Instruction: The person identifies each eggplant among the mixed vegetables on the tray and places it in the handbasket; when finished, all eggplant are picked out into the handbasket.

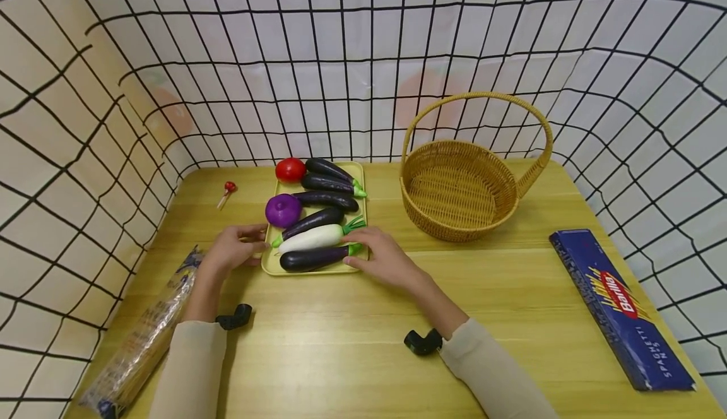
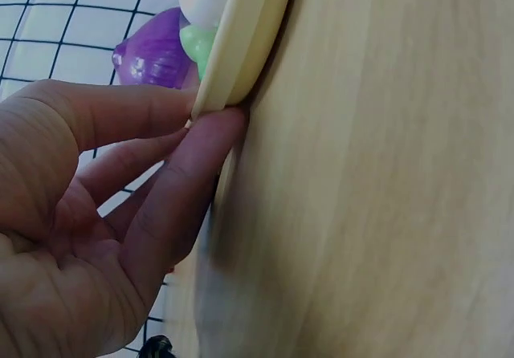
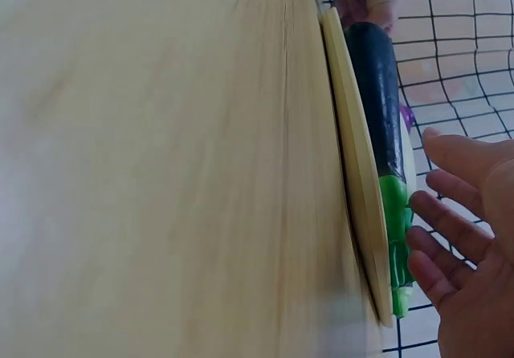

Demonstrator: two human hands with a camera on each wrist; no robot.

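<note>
A shallow yellow tray [image 1: 312, 273] holds several dark eggplants [image 1: 326, 200], a white radish [image 1: 310, 240], a purple onion [image 1: 283, 210] and a red tomato [image 1: 290, 170]. My left hand [image 1: 233, 248] is at the tray's left edge; in the left wrist view its thumb and forefinger pinch the rim [image 2: 249, 45]. At the right end, my right hand [image 1: 382, 256] hovers by the radish's leaves and the green cap of the nearest eggplant [image 1: 314, 259]. The right wrist view shows its fingers [image 3: 454, 221] loosely spread beside that green cap, gripping nothing.
A wicker basket [image 1: 454, 230] with a tall handle stands back right. A blue spaghetti box [image 1: 619, 308] lies at the right, a clear bag of noodles [image 1: 150, 327] at the left. A red lollipop [image 1: 230, 187] lies back left. Black wire mesh [image 1: 372, 59] surrounds the table.
</note>
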